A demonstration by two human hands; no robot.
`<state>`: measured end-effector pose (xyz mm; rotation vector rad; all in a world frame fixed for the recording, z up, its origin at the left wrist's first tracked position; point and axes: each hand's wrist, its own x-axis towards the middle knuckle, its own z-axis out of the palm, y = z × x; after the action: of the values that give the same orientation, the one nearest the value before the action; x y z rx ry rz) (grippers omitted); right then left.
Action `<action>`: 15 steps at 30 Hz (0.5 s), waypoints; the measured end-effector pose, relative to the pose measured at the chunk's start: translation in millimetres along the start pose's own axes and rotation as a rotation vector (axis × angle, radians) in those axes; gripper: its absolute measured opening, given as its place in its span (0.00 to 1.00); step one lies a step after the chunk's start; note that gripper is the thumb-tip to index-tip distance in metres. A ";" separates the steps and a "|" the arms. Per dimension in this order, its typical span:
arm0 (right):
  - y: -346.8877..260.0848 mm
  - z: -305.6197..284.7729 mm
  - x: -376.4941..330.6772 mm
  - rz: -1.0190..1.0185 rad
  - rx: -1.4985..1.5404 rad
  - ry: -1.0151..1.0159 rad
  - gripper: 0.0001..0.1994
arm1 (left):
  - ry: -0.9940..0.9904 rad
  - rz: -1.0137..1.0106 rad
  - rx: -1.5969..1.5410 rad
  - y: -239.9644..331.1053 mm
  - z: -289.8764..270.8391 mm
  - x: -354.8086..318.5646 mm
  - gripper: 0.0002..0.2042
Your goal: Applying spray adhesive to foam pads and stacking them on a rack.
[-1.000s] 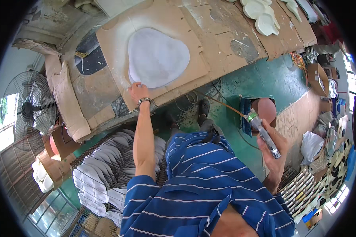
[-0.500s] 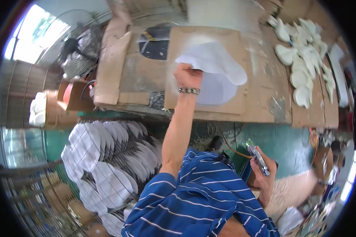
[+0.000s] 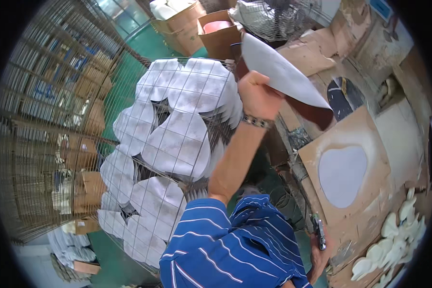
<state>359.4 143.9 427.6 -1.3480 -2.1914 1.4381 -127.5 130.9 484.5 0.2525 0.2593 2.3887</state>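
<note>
The person's left hand, clamped on a rounded white-and-reddish-brown flexible sheet, holds it up beside a grey wire rack of rounded white pieces. The right hand (lower down, near the brown cardboard-covered table) is wrapped around a silver metal tool with a green end.

Racked sheets left, bench right, 1 cardboard panel atop, fan beyond

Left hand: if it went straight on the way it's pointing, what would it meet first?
Beyond the sheet it holds, the left hand would probably meet the fan first. Depth is unclear, and the cardboard beside that line might come sooner.
</note>
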 end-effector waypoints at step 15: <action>-69.3 83.9 83.2 -0.065 -0.081 -0.160 0.27 | 0.098 0.421 0.487 417.8 -85.4 133.6 0.31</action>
<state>222.9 147.0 415.9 -1.2120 -2.3935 1.4960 -512.3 -92.9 523.5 0.4501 0.9160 2.7227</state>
